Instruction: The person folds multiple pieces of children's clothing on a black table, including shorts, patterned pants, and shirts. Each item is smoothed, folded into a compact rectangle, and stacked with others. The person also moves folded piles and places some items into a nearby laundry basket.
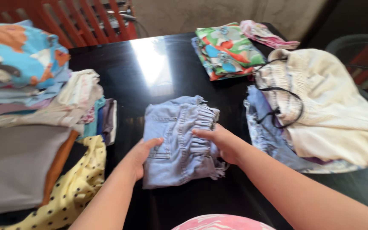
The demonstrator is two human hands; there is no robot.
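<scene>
A black glossy table (150, 59) fills most of the frame, with a red slatted chair (86, 19) behind it at the upper left. A tall stack of folded clothes (26, 106) takes up the left side, with a yellow dotted cloth (75, 187) below it at the lower left. At the right lies a cream garment (337, 110) with a black cord, heaped over bluish fabric. A folded green patterned cloth (226, 49) lies at the upper centre, a pink one (265, 34) just beside it. In the centre lie folded denim shorts (179, 140) on the table. The left hand (139, 157) grips their left edge, thumb on top; the right hand (220, 142) presses flat on the gathered waistband, fingers spread, not clenched.
</scene>
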